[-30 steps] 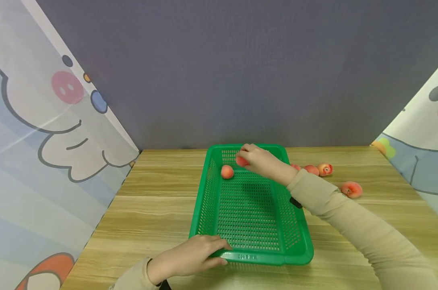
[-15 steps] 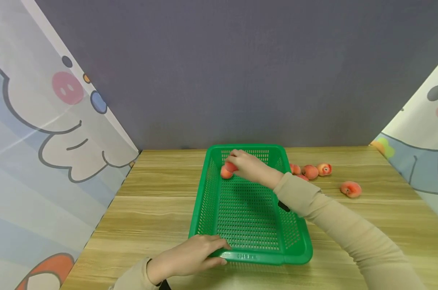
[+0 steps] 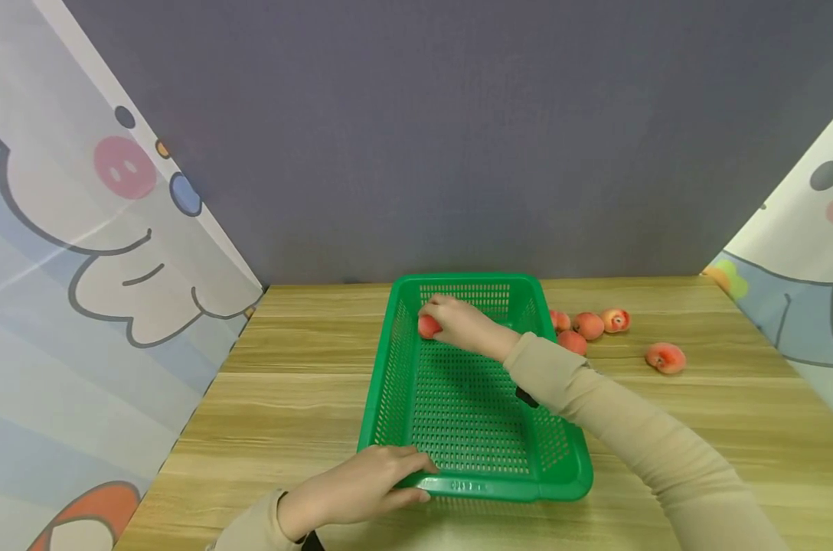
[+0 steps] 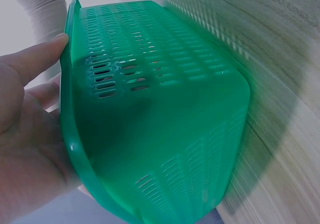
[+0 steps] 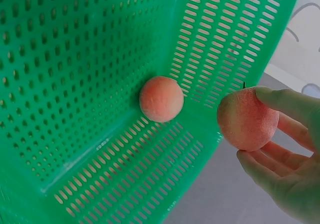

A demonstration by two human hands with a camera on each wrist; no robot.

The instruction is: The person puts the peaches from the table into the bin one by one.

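A green plastic basket (image 3: 475, 487) with slotted walls stands on the wooden table. My left hand (image 3: 364, 486) holds its near rim, fingers over the edge and thumb on the outer side; the left wrist view shows the thumb against the rim (image 4: 70, 134). Over the basket's far left corner, my right hand (image 3: 461, 325) pinches a reddish peach (image 5: 248, 119) between thumb and fingertips. Another peach (image 5: 161, 99) lies inside, in that corner, apart from the held one in the right wrist view. In the head view the two overlap, and the hand covers part of them.
Right of the basket lie several more peaches (image 3: 589, 326), close together. A flattened, dented peach (image 3: 666, 358) sits apart, farther right. A grey panel (image 3: 485, 138) rises behind the table (image 3: 285, 383), and cartoon-printed sheets (image 3: 120, 306) flank it.
My right hand has moved left and down with its peach, toward the peach in the basket's far left corner. My left hand keeps its hold on the near rim.
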